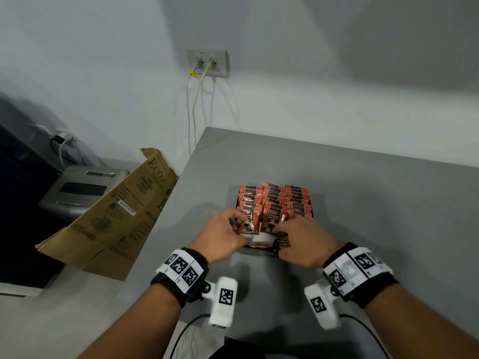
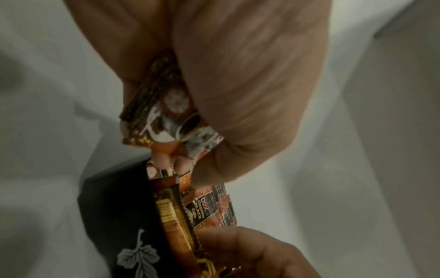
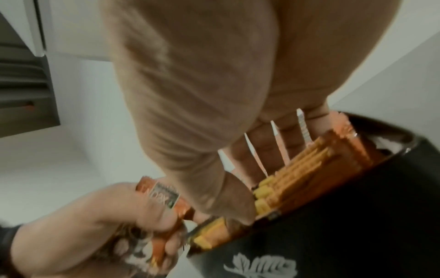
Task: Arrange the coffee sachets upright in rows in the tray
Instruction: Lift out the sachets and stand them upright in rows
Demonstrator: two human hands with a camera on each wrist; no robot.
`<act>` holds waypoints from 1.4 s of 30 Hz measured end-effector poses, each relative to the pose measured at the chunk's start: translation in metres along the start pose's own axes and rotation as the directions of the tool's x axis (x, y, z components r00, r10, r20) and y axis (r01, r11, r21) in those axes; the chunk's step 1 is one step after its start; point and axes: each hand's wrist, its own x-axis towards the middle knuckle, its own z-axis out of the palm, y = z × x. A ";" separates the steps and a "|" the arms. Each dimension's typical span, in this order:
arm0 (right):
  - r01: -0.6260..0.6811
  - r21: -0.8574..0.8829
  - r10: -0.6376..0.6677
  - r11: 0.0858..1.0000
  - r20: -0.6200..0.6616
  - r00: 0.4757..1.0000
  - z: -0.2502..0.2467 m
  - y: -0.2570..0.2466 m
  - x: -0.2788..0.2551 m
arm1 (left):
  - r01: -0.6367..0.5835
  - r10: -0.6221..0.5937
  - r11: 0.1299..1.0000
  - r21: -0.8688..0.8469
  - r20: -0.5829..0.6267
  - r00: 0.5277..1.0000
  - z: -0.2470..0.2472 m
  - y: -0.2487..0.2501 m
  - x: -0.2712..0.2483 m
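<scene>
A black tray (image 1: 313, 207) with a white leaf print (image 3: 262, 265) stands on the grey table, holding three rows of upright orange-and-black coffee sachets (image 1: 282, 198). My left hand (image 1: 233, 225) grips a small stack of sachets (image 2: 164, 111) at the tray's front left corner. My right hand (image 1: 282, 230) reaches into the tray's front right, with straight, spread fingers (image 3: 269, 146) resting against the front sachets (image 3: 302, 165). The tray wall (image 2: 112, 216) shows below the held stack in the left wrist view.
A brown cardboard box (image 1: 116, 216) leans off the table's left edge, beside a grey appliance (image 1: 80, 189). Cables hang from a wall socket (image 1: 207, 63) behind the table. Bare table surface (image 1: 388, 216) lies right of the tray.
</scene>
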 end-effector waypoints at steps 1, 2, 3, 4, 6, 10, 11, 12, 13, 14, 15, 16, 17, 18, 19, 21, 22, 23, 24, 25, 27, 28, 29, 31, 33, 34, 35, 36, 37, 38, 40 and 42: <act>-0.018 0.016 0.018 1.000 0.025 1.000 -0.002 0.003 -0.002 | -0.014 0.012 0.999 0.049 0.025 1.000 0.001 0.003 -0.001; -0.030 0.029 0.028 0.999 0.043 0.999 -0.003 0.006 -0.003 | -0.027 0.023 0.995 0.098 0.050 0.999 0.003 0.006 -0.001; -0.037 0.040 0.035 0.999 0.057 0.998 -0.003 0.008 -0.004 | -0.045 0.035 0.988 0.150 0.071 0.997 0.004 0.009 -0.002; -0.039 0.054 0.036 0.998 0.065 0.997 -0.003 0.011 -0.005 | -0.066 0.049 0.977 0.205 0.087 0.995 0.006 0.012 -0.002; -0.043 0.089 0.038 0.995 0.055 0.998 -0.002 0.013 -0.006 | -0.099 0.070 0.942 0.321 0.101 0.992 0.010 0.015 -0.002; -0.020 0.091 0.020 0.996 0.004 1.000 0.005 0.014 -0.005 | -0.138 0.113 0.875 0.464 0.082 0.990 0.017 0.018 0.000; -0.016 0.085 0.017 0.996 -0.009 1.000 0.008 0.014 -0.006 | -0.148 0.129 0.862 0.484 0.073 0.989 0.018 0.018 0.001; -0.012 0.082 0.014 0.997 -0.022 1.000 0.010 0.014 -0.006 | -0.156 0.144 0.855 0.495 0.062 0.988 0.018 0.018 0.002; -0.006 0.083 0.009 0.997 -0.035 0.999 0.011 0.015 -0.007 | -0.161 0.158 0.851 0.499 0.050 0.986 0.018 0.018 0.002; 0.002 0.085 0.003 0.996 -0.051 0.999 0.013 0.016 -0.007 | -0.168 0.171 0.848 0.502 0.039 0.984 0.018 0.017 0.003; 0.006 0.089 0.000 0.996 -0.068 0.998 0.014 0.017 -0.007 | -0.174 0.185 0.845 0.505 0.030 0.982 0.018 0.017 0.003; 0.010 0.093 -0.002 0.996 -0.086 0.996 0.015 0.018 -0.007 | -0.181 0.197 0.840 0.511 0.023 0.980 0.018 0.016 0.003; 0.016 0.094 -0.007 0.995 -0.100 0.995 0.015 0.018 -0.008 | -0.190 0.210 0.831 0.523 0.021 0.977 0.017 0.016 0.002; 0.027 0.092 -0.016 0.995 -0.110 0.994 0.016 0.019 -0.008 | -0.199 0.220 0.819 0.538 0.025 0.975 0.017 0.015 0.001; 0.033 0.087 -0.023 0.996 -0.108 0.994 0.018 0.019 -0.009 | -0.211 0.230 0.809 0.549 0.035 0.973 0.017 0.015 0.000; 0.043 0.079 -0.035 0.996 -0.097 0.995 0.020 0.018 -0.010 | -0.241 0.244 0.799 0.551 0.069 0.967 0.016 0.013 -0.001; 0.046 0.081 -0.038 0.996 -0.102 0.994 0.020 0.018 -0.010 | -0.251 0.243 0.796 0.551 0.089 0.966 0.016 0.012 -0.002; 0.044 0.084 -0.034 0.995 -0.111 0.993 0.020 0.017 -0.011 | -0.258 0.238 0.794 0.551 0.110 0.965 0.015 0.011 -0.003; 0.045 0.087 -0.033 0.995 -0.129 0.991 0.020 0.018 -0.011 | -0.258 0.226 0.795 0.549 0.127 0.966 0.015 0.011 -0.003; 0.046 0.087 -0.033 0.995 -0.147 0.989 0.020 0.017 -0.012 | -0.254 0.216 0.801 0.542 0.134 0.967 0.014 0.011 -0.003; 0.047 0.082 -0.033 0.996 -0.169 0.985 0.021 0.018 -0.012 | -0.244 0.208 0.816 0.524 0.129 0.970 0.012 0.013 -0.004; 0.045 0.079 -0.031 0.996 -0.173 0.984 0.021 0.018 -0.011 | -0.241 0.206 0.822 0.516 0.125 0.971 0.011 0.014 -0.004; 0.038 0.078 -0.025 0.996 -0.169 0.985 0.021 0.019 -0.011 | -0.238 0.204 0.832 0.502 0.122 0.971 0.010 0.015 -0.004; 0.029 0.087 -0.015 0.996 -0.162 0.987 0.020 0.019 -0.010 | -0.229 0.204 0.861 0.454 0.104 0.973 0.009 0.015 -0.004; 0.035 0.097 -0.017 0.995 -0.176 0.984 0.018 0.019 -0.012 | -0.192 0.189 0.916 0.351 0.044 0.981 0.008 0.016 -0.004; 0.045 0.107 -0.023 0.993 -0.198 0.980 0.015 0.018 -0.014 | -0.161 0.165 0.956 0.244 0.005 0.986 0.007 0.017 -0.004; 0.059 0.127 -0.029 0.990 -0.229 0.973 0.010 0.015 -0.016 | -0.125 0.128 0.987 0.102 -0.023 0.991 0.006 0.019 -0.003; 0.076 0.180 -0.027 0.981 -0.263 0.964 0.003 0.011 -0.019 | -0.095 0.093 0.994 -0.054 -0.026 0.995 0.007 0.024 -0.004; 0.094 0.275 -0.011 0.957 -0.292 0.956 -0.005 0.006 -0.021 | -0.080 0.080 0.976 -0.200 -0.007 0.997 0.008 0.029 -0.003; 0.122 0.386 0.009 0.914 -0.321 0.947 -0.012 0.001 -0.022 | -0.082 0.091 0.943 -0.321 0.015 0.996 0.010 0.035 -0.002; 0.193 0.575 0.043 0.795 -0.371 0.928 -0.025 -0.009 -0.019 | -0.108 0.135 0.868 -0.485 0.021 0.991 0.019 0.047 0.001; 0.247 0.691 0.061 0.679 -0.389 0.919 -0.032 -0.014 -0.015 | -0.132 0.160 0.809 -0.573 0.000 0.987 0.028 0.057 0.006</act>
